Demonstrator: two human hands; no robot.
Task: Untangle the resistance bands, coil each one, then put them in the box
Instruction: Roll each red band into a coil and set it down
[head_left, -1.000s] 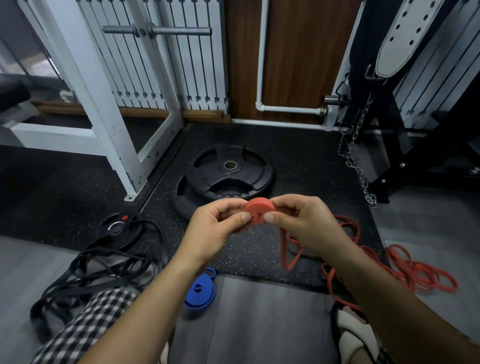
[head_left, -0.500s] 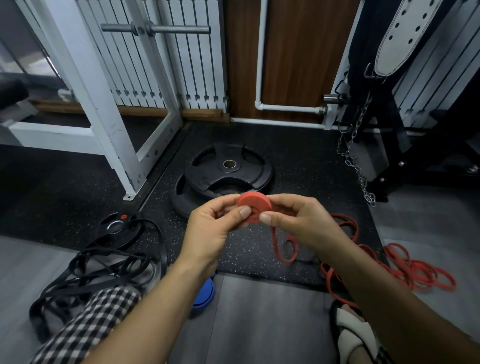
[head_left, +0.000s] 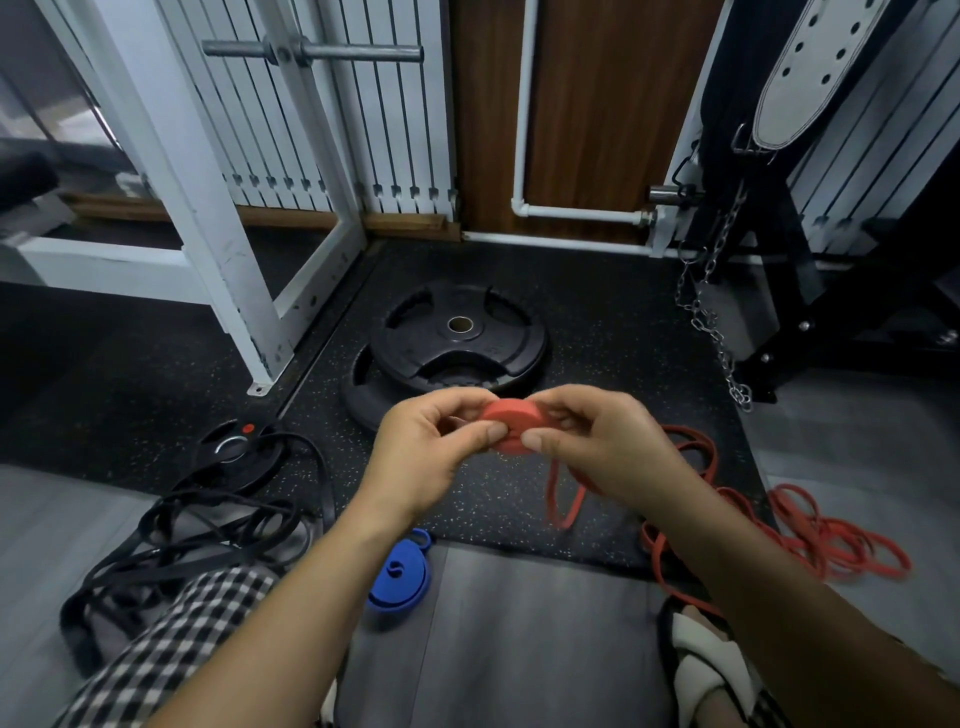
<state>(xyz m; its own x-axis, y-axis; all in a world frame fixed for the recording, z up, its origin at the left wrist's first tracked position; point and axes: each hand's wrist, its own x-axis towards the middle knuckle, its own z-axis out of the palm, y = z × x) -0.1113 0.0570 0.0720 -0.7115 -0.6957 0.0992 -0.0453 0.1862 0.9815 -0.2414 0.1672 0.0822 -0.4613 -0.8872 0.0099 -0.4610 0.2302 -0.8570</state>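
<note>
A red resistance band is partly rolled into a tight coil (head_left: 511, 423), held up in the middle of the head view. My left hand (head_left: 431, 452) pinches the coil from the left and my right hand (head_left: 597, 441) pinches it from the right. The band's loose tail (head_left: 563, 501) hangs below my right hand to the floor. More red bands (head_left: 831, 540) lie tangled at the right. A coiled blue band (head_left: 400, 577) lies on the floor under my left forearm. Black bands (head_left: 208, 530) lie in a tangle at the left. No box is in view.
Two stacked black weight plates (head_left: 457, 332) lie on the speckled mat beyond my hands. A small black plate (head_left: 234, 447) sits at the left under the black bands. A white rack leg (head_left: 228, 249) stands at the left, a chain (head_left: 711, 322) hangs at the right.
The red coil has grown a little and turned between my fingers. The hanging tail has shortened and shifted. My hands stay in about the same place.
</note>
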